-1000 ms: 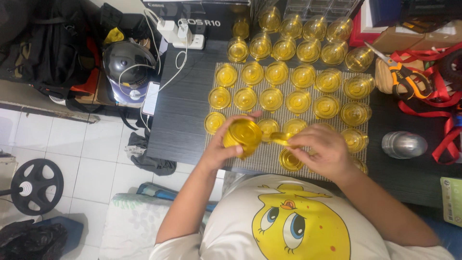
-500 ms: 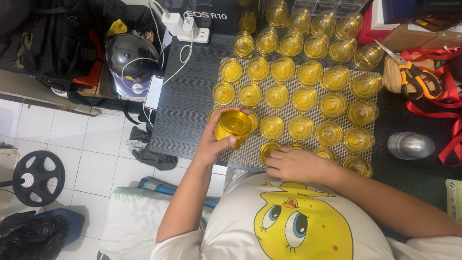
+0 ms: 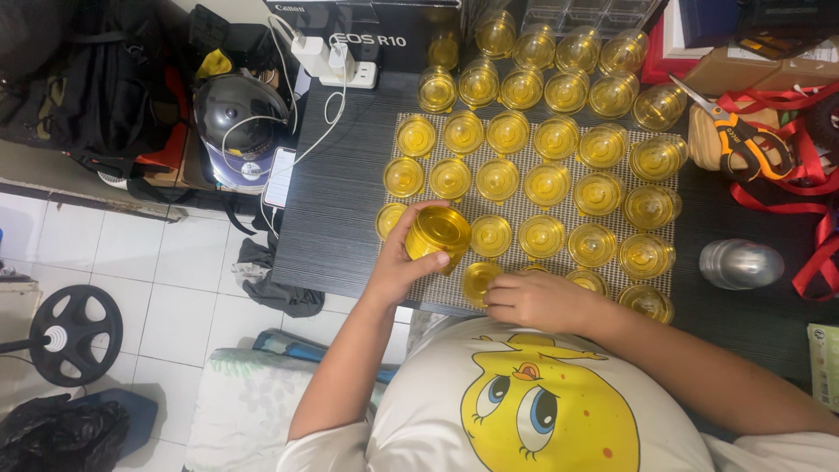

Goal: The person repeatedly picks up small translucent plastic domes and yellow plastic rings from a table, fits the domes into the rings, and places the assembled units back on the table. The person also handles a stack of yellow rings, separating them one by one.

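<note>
Left hand [image 3: 398,267]: grip clenched around a yellow jar [image 3: 437,234], lifted near the counter's [image 3: 341,201] front-left edge. Right hand [image 3: 537,301]: fingers pinching a yellow lid [image 3: 479,278] on the mesh mat [image 3: 516,208]. Rows of yellow jars [image 3: 546,185] behind; scissors [image 3: 738,135] at right edge.

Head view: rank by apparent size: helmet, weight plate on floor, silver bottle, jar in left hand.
1. Helmet and weight plate: look alike, and the plate lies farther down on the floor, so unranked.
2. Silver bottle.
3. Yellow jar in the left hand, slightly smaller.
</note>
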